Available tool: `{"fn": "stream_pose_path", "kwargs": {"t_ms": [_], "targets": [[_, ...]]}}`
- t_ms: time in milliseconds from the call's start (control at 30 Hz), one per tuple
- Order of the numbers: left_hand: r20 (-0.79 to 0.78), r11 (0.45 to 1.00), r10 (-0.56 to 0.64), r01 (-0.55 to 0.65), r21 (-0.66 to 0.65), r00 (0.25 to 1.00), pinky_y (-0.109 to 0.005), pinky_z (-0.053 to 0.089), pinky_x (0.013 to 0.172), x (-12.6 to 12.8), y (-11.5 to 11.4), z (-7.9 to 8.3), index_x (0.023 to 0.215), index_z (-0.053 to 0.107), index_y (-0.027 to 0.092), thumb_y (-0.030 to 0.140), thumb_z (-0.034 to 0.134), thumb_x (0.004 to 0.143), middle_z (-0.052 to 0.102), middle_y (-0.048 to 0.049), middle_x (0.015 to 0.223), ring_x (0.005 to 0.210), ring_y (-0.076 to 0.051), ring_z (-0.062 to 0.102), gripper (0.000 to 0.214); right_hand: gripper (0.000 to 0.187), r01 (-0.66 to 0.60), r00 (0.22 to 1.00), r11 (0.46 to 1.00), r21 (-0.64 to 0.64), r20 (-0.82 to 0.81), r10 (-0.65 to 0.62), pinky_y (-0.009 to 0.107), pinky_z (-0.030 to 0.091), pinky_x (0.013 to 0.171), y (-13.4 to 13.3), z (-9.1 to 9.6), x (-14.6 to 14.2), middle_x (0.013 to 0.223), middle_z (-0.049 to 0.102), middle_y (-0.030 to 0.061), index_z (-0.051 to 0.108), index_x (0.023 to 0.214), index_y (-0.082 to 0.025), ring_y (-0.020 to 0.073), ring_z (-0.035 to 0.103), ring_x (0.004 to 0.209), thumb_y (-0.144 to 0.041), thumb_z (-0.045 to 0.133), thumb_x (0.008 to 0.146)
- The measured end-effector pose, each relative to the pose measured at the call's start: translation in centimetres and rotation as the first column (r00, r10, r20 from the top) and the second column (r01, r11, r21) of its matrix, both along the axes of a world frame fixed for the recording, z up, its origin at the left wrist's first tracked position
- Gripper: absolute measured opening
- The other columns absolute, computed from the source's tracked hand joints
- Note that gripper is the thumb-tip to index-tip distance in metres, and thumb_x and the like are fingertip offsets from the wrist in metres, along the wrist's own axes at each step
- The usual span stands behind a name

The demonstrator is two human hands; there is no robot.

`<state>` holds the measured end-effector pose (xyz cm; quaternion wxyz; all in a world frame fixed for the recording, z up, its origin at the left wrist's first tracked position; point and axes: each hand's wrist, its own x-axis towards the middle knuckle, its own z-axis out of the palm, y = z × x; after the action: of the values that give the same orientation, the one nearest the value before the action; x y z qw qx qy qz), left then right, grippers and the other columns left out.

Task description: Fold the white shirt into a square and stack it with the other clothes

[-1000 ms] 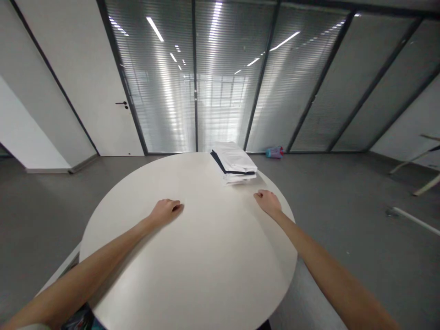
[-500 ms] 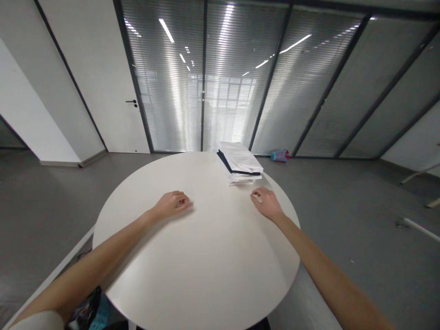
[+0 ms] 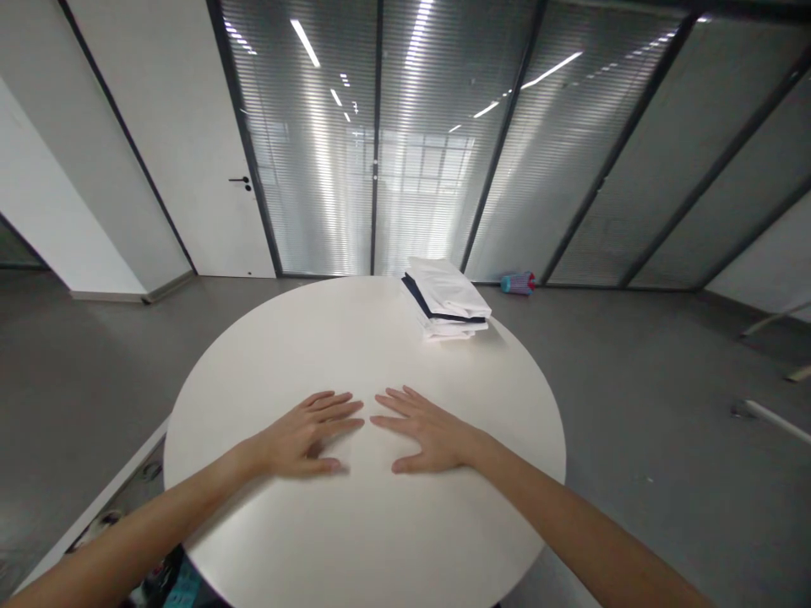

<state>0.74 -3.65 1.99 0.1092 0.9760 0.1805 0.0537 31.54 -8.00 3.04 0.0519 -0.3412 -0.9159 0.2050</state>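
Observation:
My left hand point(image 3: 310, 435) is over the middle of the round white table point(image 3: 355, 540), palm down, with its fingers spread and nothing held. Facing it from the right, my right hand point(image 3: 431, 431) is palm down too, fingers spread and holding nothing. A small gap separates the fingertips of the two hands. Beyond my right hand, at the table's far right edge, lies a stack of folded white cloth point(image 3: 447, 291) with one dark navy layer in it. Neither hand touches the stack.
Behind the table is a glass partition with blinds point(image 3: 418, 169) and a white door point(image 3: 221, 211) to its left. A blue and pink object point(image 3: 518, 284) lies on the grey floor by the glass. Pale furniture legs point(image 3: 776, 426) stand at the right.
Both hands have come nearer to me and closer together over the table's middle. Their curled fingers have opened and spread. The cloth stack stays in its place on the table.

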Motion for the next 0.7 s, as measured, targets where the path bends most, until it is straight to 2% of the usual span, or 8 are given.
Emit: {"fn": "stream_pose_path", "kwargs": {"t_ms": [233, 700], "targets": [[-0.003, 0.994, 0.044, -0.044, -0.103, 0.999, -0.058, 0.018, 0.121, 0.24, 0.06, -0.09, 0.156, 0.029, 0.036, 0.066, 0.060, 0.086, 0.023, -0.0022, 0.163, 0.150, -0.035, 0.022, 0.082, 0.085, 0.010, 0.999, 1.000, -0.001, 0.037, -0.010, 0.049, 0.003, 0.124, -0.10, 0.01, 0.01, 0.166, 0.012, 0.0079, 0.032, 0.156, -0.029, 0.0295, 0.008, 0.153, -0.071, 0.055, 0.086], [0.026, 0.993, 0.060, -0.057, -0.103, 0.998, -0.055, 0.019, 0.121, 0.14, 0.05, -0.25, 0.154, 0.034, 0.036, 0.064, 0.061, 0.086, 0.028, -0.0023, 0.162, 0.149, -0.034, 0.024, 0.079, 0.083, 0.020, 1.000, 1.000, 0.007, -0.012, -0.020, 0.051, 0.005, 0.123, -0.01, -0.29, 0.12, 0.165, 0.017, 0.0082, 0.036, 0.154, -0.029, 0.0304, 0.011, 0.152, -0.069, 0.059, 0.085]]}}
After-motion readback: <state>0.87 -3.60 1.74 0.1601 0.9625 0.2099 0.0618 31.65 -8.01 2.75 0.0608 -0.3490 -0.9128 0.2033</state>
